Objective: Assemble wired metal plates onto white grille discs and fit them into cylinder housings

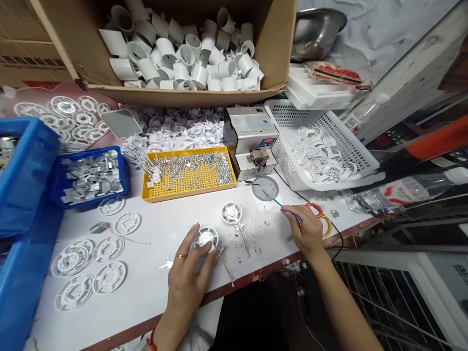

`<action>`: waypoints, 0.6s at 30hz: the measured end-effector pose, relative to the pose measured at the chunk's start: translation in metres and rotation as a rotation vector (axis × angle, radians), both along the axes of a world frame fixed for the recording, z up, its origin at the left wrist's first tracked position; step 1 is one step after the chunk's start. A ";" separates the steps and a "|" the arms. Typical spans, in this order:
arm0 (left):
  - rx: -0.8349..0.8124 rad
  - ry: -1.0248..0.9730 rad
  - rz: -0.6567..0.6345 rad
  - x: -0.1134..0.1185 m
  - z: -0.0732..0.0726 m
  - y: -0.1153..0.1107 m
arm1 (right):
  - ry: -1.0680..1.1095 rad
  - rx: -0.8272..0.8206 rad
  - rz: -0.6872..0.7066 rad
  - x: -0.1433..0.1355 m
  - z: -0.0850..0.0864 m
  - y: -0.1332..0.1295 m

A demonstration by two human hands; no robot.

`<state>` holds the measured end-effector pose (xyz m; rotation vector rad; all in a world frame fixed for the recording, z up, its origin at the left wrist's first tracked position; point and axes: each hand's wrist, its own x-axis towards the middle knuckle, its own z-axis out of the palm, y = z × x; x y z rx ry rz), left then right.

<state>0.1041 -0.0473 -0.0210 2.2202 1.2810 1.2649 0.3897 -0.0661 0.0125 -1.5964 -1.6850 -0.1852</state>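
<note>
My left hand [192, 265], with a ring on one finger, rests its fingertips on a white round part [206, 237] with wires trailing toward the table's front edge. Its fingers are apart. In my right hand [305, 229] is a thin blue stick [281, 203], pinched between the fingers. The stick's far end reaches the shallow grey dish [265, 188]. Between the hands, a second white round part [231, 213] lies with its wires [246, 239] pointing toward me.
Several white discs [109, 277] lie at the left. Behind stand a blue bin of metal pieces [126, 173], a yellow screw tray [190, 194], a machine with a red display [252, 126] and a white basket [329, 184]. Scissors [326, 227] lie beside my right hand.
</note>
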 end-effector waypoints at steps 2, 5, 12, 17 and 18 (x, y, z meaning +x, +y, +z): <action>0.033 0.019 -0.009 0.001 -0.001 0.001 | -0.009 0.039 -0.007 -0.004 -0.006 -0.001; 0.091 0.035 -0.014 0.001 -0.003 0.001 | 0.093 0.093 -0.067 -0.004 -0.013 -0.001; -0.024 -0.046 -0.049 -0.008 -0.001 -0.008 | 0.632 0.145 -0.407 -0.014 -0.013 -0.003; -0.246 -0.234 0.074 -0.003 -0.002 -0.012 | 0.673 0.241 0.020 -0.068 0.003 -0.034; -0.290 -0.275 0.104 -0.002 -0.003 -0.013 | 0.599 0.246 0.123 -0.078 0.004 -0.039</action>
